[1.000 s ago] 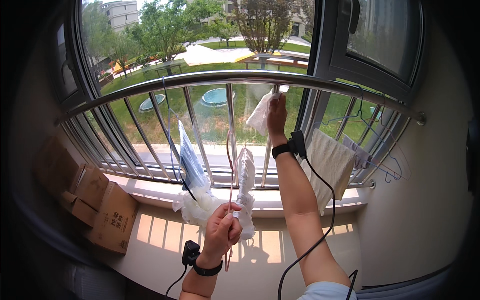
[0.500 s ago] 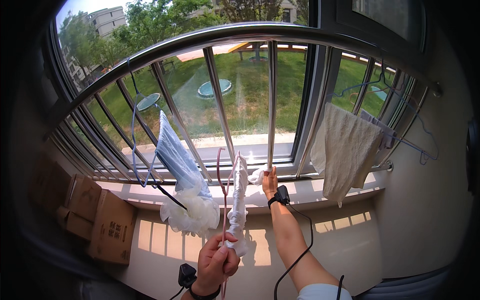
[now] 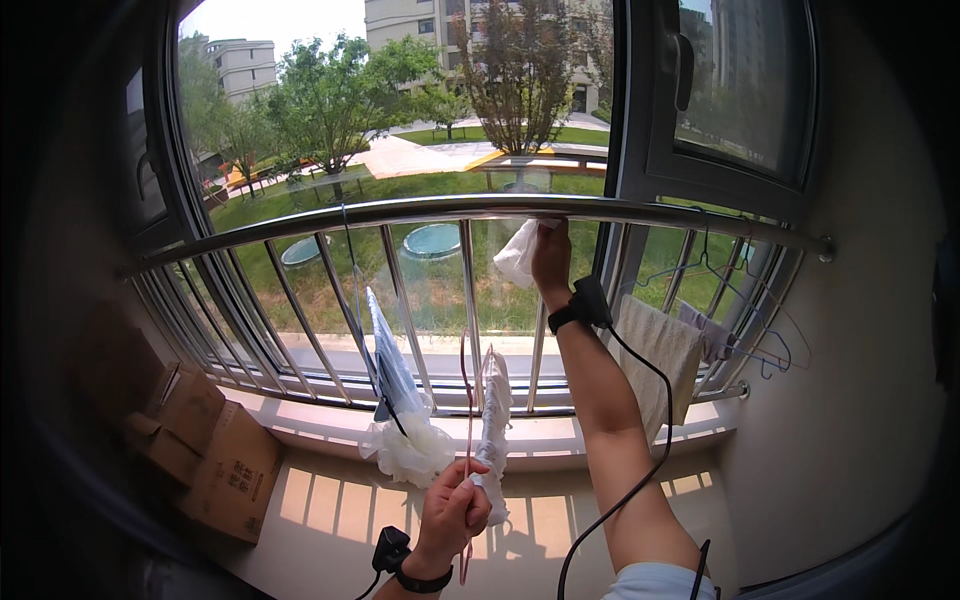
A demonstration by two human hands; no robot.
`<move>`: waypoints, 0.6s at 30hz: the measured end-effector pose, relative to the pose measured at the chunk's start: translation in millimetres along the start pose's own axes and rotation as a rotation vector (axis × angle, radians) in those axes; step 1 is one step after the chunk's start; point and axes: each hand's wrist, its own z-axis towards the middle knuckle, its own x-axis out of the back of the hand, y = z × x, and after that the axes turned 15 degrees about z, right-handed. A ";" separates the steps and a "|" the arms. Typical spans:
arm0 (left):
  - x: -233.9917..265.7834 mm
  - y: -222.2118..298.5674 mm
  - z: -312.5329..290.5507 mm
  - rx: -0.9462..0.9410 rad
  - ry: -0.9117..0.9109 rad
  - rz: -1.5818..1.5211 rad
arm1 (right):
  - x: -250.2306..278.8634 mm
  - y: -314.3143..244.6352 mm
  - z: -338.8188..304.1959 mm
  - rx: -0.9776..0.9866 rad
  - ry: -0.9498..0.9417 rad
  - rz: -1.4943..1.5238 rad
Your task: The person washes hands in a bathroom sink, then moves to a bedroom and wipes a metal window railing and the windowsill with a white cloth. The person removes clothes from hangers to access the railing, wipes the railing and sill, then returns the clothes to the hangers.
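My left hand (image 3: pixel 455 508) is closed round a pink clothes hanger (image 3: pixel 468 405), low in front of the railing. A bunched white cloth (image 3: pixel 494 395) hangs from this hanger, its lower part beside my fingers. Farther off, my right hand (image 3: pixel 551 262) grips a crumpled white cloth (image 3: pixel 517 256) at the upper end of a metal bar, just under the top rail (image 3: pixel 400 212). Its fingers are partly hidden by the back of the hand. Both wrists carry a black strap with a small device and cable.
Left of the pink hanger, a blue cloth (image 3: pixel 395 355) and a white mesh bath puff (image 3: pixel 408 450) hang from the railing. A beige towel (image 3: pixel 655 350) and hangers (image 3: pixel 705 265) hang at the right. Cardboard boxes (image 3: pixel 232 475) stand at the lower left. Windows lie behind the bars.
My right hand has risen with the white cloth from the foot of a bar to just below the top rail. The view has tilted upward. My left hand still holds the pink hanger.
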 end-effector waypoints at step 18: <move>1.1 -25.9 -32.7 0.055 0.024 -0.044 | 62.3 14.3 -203.0 0.028 -0.397 -0.288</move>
